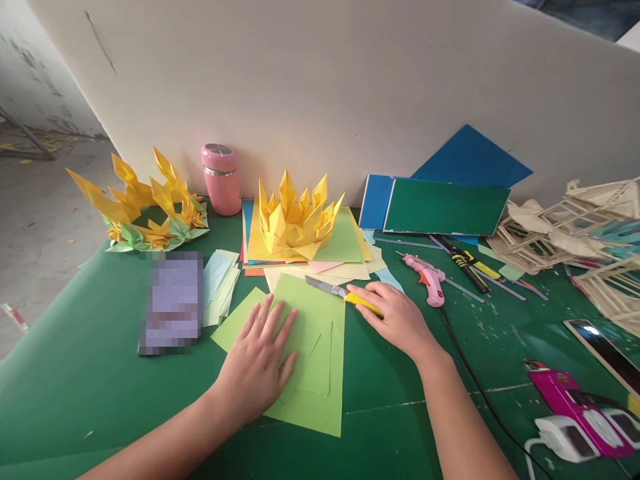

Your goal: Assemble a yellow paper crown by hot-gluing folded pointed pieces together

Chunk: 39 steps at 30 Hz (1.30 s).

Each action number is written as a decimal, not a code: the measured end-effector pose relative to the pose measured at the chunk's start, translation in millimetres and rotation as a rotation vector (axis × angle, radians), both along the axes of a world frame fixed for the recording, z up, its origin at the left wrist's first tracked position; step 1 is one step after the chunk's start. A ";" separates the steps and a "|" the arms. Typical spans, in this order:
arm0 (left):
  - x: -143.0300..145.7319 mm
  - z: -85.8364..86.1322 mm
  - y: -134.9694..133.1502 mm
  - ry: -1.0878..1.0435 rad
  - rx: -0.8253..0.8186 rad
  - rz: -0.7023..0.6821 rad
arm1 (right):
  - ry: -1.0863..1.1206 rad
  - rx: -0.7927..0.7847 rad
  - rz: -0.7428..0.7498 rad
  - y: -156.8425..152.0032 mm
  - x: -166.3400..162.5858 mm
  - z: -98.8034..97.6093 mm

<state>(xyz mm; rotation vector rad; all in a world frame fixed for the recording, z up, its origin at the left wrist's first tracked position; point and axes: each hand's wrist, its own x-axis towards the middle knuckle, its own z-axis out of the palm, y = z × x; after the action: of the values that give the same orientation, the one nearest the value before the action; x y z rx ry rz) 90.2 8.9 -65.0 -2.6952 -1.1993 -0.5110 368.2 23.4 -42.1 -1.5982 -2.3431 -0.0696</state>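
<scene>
My left hand (263, 357) lies flat with fingers spread on a sheet of light green paper (320, 413). Under and beside it, another green piece (240, 317) sticks out to the left. Cut lines show in the sheet to the right of my fingers. My right hand (395, 317) is closed around the yellow handle of a utility knife (363, 303). Its blade is extended and points left over the upper part of the sheet. Beyond the paper, a yellow folded-paper crown (297, 223) sits on a stack of coloured paper (345, 240).
A second paper crown (155, 207), a pink flask (221, 180), a blurred-out flat item (173, 300) and cut paper slips (223, 287) lie leftward. Rightward are a pink glue gun (427, 277) with its cord, a green board (445, 207), stick frames (550, 227), a phone (607, 353) and a power strip (575, 400).
</scene>
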 end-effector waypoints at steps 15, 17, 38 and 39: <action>-5.8 8.7 7.6 -0.044 -0.126 -0.054 | 0.262 0.057 -0.013 -0.3 -45.1 -13.9; -5.8 8.1 8.0 -0.039 -0.131 -0.069 | 0.409 -0.008 -0.031 -3.2 -52.4 -15.5; -2.7 7.2 4.2 -0.128 -0.200 -0.032 | 1.439 0.051 -0.332 -4.5 -36.1 13.6; -3.1 7.2 4.0 -0.148 -0.220 -0.037 | 1.446 0.139 -0.332 -3.9 -30.7 17.0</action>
<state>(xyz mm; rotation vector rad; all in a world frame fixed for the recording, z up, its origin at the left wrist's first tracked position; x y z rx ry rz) 87.2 13.0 -57.9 -2.9132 -1.3160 -0.6283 337.5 19.5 -25.1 -1.2098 -0.9310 0.6147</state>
